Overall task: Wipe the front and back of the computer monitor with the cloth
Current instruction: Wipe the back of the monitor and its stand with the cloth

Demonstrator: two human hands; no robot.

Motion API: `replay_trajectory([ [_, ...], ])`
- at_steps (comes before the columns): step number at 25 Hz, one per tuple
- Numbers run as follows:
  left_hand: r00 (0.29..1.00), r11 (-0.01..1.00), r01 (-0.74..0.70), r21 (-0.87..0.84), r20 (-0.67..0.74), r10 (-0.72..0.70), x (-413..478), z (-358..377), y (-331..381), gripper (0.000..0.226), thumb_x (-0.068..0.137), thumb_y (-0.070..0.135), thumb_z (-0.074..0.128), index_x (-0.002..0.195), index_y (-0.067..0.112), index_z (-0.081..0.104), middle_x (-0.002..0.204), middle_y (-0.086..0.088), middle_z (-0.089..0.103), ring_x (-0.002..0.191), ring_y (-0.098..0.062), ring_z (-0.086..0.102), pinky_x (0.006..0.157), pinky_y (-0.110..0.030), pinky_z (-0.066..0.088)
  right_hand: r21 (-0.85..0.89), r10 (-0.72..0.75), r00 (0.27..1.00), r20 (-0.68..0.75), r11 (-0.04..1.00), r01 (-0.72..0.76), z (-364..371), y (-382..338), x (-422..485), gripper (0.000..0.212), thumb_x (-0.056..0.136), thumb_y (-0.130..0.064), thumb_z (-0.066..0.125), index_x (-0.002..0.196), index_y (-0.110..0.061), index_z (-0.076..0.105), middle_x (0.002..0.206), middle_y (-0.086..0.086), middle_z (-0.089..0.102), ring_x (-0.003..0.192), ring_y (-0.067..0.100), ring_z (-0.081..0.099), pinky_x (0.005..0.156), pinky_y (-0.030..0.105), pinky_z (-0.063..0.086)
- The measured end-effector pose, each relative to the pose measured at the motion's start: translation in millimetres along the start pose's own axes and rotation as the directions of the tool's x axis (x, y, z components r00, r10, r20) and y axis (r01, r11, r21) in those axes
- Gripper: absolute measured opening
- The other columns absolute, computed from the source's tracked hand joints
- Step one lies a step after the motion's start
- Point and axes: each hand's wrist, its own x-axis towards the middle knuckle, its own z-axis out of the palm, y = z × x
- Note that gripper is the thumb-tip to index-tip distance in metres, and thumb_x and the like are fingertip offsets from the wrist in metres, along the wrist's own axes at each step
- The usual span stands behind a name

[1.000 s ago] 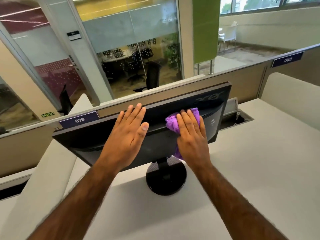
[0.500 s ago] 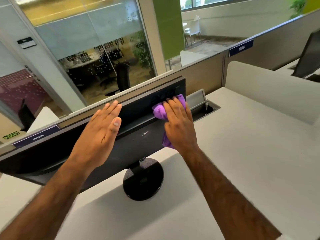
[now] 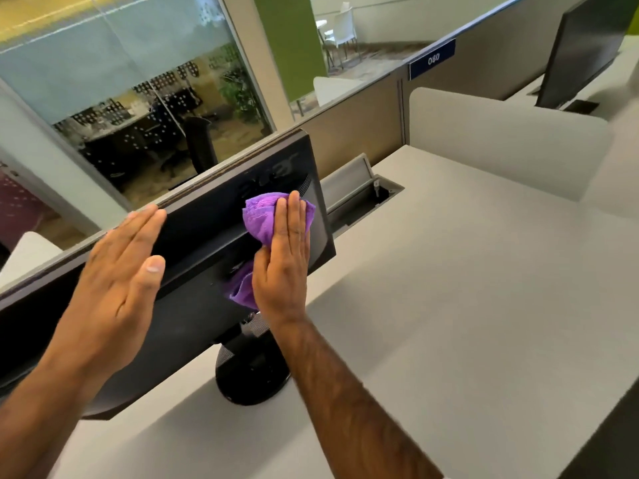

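At frame centre, the monitor stands on the desk with its back to the camera. The right hand, fingers straight, presses the purple cloth flat against it. The left hand rests open on the back, left of centre.

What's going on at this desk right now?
A person is wiping the back of a black flat-panel computer monitor with a crumpled purple microfibre cloth. The right hand presses the cloth flat-fingered against the right part of the rear casing, just below the logo. The left hand lies flat against the casing near its top edge, apparently steadying it. The monitor stands on its round black base on the pale grey desk; the screen side faces away, unseen.
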Motion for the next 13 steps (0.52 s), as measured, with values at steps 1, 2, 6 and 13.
replay_trajectory([
  [1,1.0,1.0,0.006,0.003,0.002,-0.006,-0.1,-0.5,0.3,0.063,0.101,0.041,0.018,0.162,0.025,0.027,0.169,0.01,0.021,0.155,-0.001,0.01,0.126,-0.023,0.005,0.058,0.039,0.999,-0.012,0.998,-0.039,1.3,7.2,7.7,0.067,0.1,-0.011,0.044,0.161,-0.018,0.018,0.17,-0.003,0.015,0.156,0.02,0.015,0.12,0.053,0.034],
  [2,1.0,1.0,0.01,0.0,0.005,-0.01,-0.5,-0.9,0.9,0.063,0.101,0.042,0.018,0.162,0.025,0.026,0.169,0.011,0.02,0.155,0.0,0.009,0.126,-0.024,0.004,0.132,0.111,0.994,-0.021,0.985,-0.107,2.4,14.3,14.4,0.068,0.099,-0.016,0.043,0.162,-0.024,0.017,0.169,-0.006,0.017,0.154,0.021,0.023,0.115,0.054,0.04],
  [6,1.0,1.0,0.0,0.013,0.012,0.0,-3.2,0.2,2.6,0.064,0.1,0.04,0.021,0.163,0.025,0.024,0.17,0.011,0.018,0.155,0.001,0.007,0.126,-0.024,0.002,0.352,0.49,0.871,-0.022,0.82,-0.452,11.8,17.1,3.7,0.071,0.095,-0.027,0.039,0.162,-0.032,0.015,0.167,-0.01,0.021,0.152,0.016,0.027,0.116,0.051,0.04],
  [13,0.998,0.996,-0.04,0.079,-0.039,0.043,-3.6,4.8,2.9,0.064,0.099,0.034,0.026,0.162,0.023,0.025,0.167,0.017,0.016,0.155,-0.001,0.009,0.124,-0.019,0.003,0.28,0.411,0.909,-0.068,0.882,-0.378,25.2,5.9,-6.1,0.069,0.101,-0.024,0.039,0.159,-0.039,0.005,0.169,-0.011,0.012,0.156,0.009,0.012,0.126,0.042,0.022],
])
